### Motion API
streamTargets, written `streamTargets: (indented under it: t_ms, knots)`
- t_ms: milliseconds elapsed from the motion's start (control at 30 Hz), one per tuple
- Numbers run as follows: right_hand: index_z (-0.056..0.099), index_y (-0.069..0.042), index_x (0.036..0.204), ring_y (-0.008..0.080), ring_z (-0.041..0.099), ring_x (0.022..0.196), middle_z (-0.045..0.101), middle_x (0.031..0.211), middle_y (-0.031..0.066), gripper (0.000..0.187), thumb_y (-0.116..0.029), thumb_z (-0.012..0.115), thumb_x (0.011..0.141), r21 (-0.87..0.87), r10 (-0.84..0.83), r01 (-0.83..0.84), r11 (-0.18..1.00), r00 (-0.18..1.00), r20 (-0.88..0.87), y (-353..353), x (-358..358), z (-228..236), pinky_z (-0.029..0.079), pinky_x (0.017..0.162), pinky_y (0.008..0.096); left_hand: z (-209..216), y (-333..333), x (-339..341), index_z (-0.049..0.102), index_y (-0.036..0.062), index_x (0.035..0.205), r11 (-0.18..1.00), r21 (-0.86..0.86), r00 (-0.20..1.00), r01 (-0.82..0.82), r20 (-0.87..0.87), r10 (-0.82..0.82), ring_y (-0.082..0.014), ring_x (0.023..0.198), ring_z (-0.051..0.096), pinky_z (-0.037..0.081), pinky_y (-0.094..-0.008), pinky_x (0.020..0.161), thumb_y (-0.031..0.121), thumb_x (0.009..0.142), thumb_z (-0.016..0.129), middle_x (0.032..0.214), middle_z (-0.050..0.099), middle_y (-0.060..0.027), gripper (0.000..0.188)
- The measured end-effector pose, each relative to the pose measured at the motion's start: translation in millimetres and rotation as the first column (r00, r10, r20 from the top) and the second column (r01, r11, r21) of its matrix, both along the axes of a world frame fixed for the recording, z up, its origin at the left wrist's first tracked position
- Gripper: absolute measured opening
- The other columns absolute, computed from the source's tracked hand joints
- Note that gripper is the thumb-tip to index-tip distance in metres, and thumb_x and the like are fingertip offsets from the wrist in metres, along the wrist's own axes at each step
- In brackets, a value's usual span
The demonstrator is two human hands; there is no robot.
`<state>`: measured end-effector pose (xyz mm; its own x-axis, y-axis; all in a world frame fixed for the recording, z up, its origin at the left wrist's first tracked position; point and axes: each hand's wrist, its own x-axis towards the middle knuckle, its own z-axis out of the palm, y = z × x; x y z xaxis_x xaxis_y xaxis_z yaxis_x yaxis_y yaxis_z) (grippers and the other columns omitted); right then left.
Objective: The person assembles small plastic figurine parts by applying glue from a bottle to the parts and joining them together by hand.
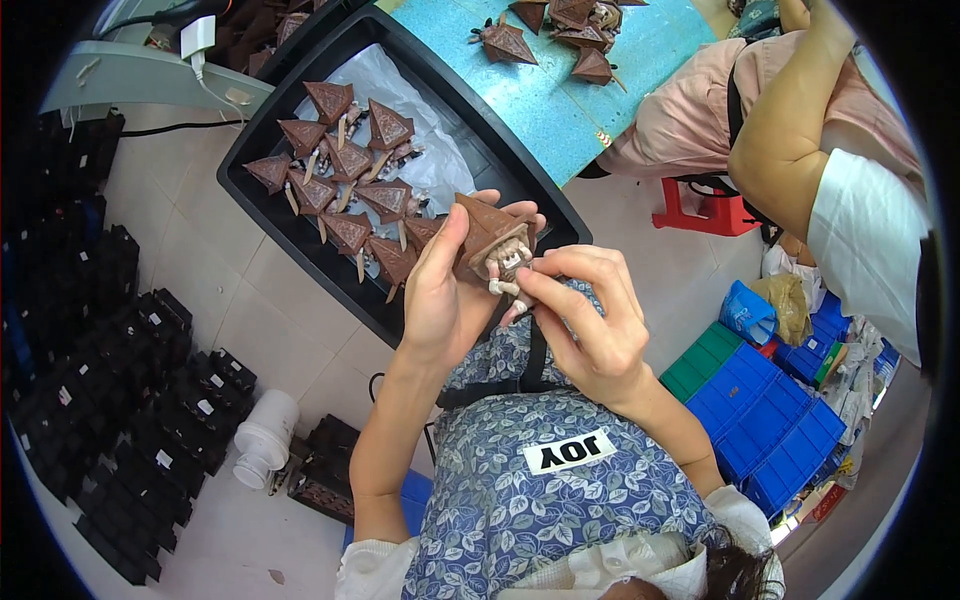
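A small figurine with a brown, pointed pyramid-shaped head and a pale body is held up above the near edge of a black tray. My left hand is closed round its back and head, with the thumb along the brown side. The thumb and forefinger of my right hand pinch at the figurine's body from the right. Whether a small part sits between those fingertips is hidden. Several like figurines lie close together in the tray, partly on a clear plastic sheet.
More figurines lie on a blue table beyond the tray. A co-worker's arm is at the right, near a red stool. Blue crates stand at lower right, black bins and a white bucket at left.
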<state>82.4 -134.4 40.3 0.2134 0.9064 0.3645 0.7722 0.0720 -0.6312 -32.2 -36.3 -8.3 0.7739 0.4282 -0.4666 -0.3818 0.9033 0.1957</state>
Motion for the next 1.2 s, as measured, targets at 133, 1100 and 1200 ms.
streamTargets:
  t_ms: [133,1100,1200]
  knots:
    - [0.061,0.003,0.102,0.0286,0.063,0.079,0.061,0.095,0.0149,0.033,0.007,0.069,0.069,-0.222,-0.262,0.185,0.957,0.877,-0.402,-6,-8,-26,0.051,0.070,0.0344,-17,-3,-8,0.046,0.0048,0.123,0.996,0.088,0.984,-0.018,-0.177,0.033,-0.0234,0.113,0.056,0.043,-0.0377,0.098,0.033,0.103,0.036,0.123,0.057,-0.0173,0.036]
    - [0.056,0.000,0.118,0.0415,0.061,0.089,0.062,0.095,0.0252,0.044,-0.014,0.069,0.078,-0.271,-0.408,0.348,0.898,0.888,-0.211,105,81,-152,0.050,0.077,0.0436,-103,7,-13,0.054,-0.0041,0.119,0.135,0.705,0.412,0.697,-0.547,0.729,-0.0318,0.108,0.054,0.042,-0.0420,0.093,0.000,0.087,0.055,0.124,0.053,-0.0194,0.032]
    - [0.048,0.001,0.120,0.0397,0.055,0.100,0.053,0.109,0.0225,0.060,-0.022,0.078,0.074,-0.062,-0.523,0.544,0.837,0.827,0.206,156,137,-183,0.046,0.086,0.0421,-61,11,2,0.063,-0.0043,0.096,0.695,0.706,0.594,0.134,-0.619,0.514,-0.0068,0.058,0.058,0.046,-0.0204,0.053,0.011,0.093,0.061,0.077,0.066,-0.0063,0.016]
